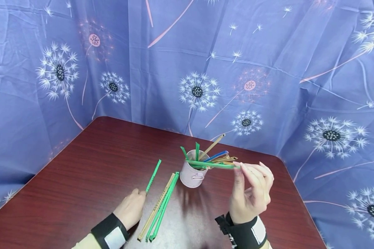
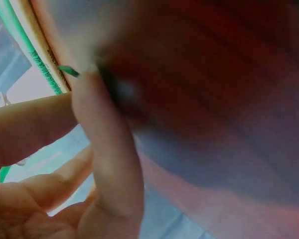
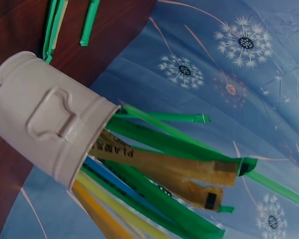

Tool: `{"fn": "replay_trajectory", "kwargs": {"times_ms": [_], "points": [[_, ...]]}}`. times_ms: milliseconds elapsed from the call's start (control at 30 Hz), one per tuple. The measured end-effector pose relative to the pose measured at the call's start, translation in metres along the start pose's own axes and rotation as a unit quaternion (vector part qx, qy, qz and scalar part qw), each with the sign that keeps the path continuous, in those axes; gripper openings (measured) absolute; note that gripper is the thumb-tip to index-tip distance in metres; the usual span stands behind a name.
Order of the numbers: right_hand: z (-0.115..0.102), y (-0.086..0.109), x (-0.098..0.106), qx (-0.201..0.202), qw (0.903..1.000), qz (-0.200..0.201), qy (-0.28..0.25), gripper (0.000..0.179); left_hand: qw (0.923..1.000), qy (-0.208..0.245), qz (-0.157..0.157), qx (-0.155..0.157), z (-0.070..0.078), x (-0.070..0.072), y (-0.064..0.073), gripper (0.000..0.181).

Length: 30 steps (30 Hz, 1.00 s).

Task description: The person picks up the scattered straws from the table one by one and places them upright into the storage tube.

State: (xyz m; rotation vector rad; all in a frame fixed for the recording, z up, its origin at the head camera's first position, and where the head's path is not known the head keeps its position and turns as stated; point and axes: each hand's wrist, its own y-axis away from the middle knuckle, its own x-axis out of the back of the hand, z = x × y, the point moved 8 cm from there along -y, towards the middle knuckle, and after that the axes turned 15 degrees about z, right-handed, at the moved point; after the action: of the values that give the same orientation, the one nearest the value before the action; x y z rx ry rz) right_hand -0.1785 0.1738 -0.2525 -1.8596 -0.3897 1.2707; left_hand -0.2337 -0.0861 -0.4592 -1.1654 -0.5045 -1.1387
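Note:
My left hand pinches the near end of a green wrapped straw lying along the table. In the left wrist view, a green tip shows at the fingertips. Raised at the right, my right hand pinches one end of a light green straw between thumb and fingers. This straw points left, across the mouth of a pale metal cup. Several straws in green, tan, blue and yellow stand in the cup, including a tan wrapped one. My right hand is outside the right wrist view.
Between my left hand and the cup, green wrapped straws and a tan one lie side by side on the dark red table. Blue dandelion-print cloth hangs behind the table and along its sides.

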Motion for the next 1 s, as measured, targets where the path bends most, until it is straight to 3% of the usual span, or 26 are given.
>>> {"fn": "replay_trajectory", "kwargs": {"times_ms": [500,733,1000], "points": [[0.0,-0.008,0.002,-0.013,0.9994,0.032,-0.01,0.004,0.9998,0.013,-0.008,0.014,-0.001,0.001,-0.001,0.027],[0.01,-0.001,-0.004,0.005,0.9971,-0.049,0.058,0.008,0.9993,0.029,0.008,0.02,0.002,0.007,-0.003,0.025],[0.03,0.021,-0.005,0.034,0.9789,-0.164,0.117,0.013,0.9974,0.061,0.013,0.036,0.004,0.011,-0.004,0.03]]}}
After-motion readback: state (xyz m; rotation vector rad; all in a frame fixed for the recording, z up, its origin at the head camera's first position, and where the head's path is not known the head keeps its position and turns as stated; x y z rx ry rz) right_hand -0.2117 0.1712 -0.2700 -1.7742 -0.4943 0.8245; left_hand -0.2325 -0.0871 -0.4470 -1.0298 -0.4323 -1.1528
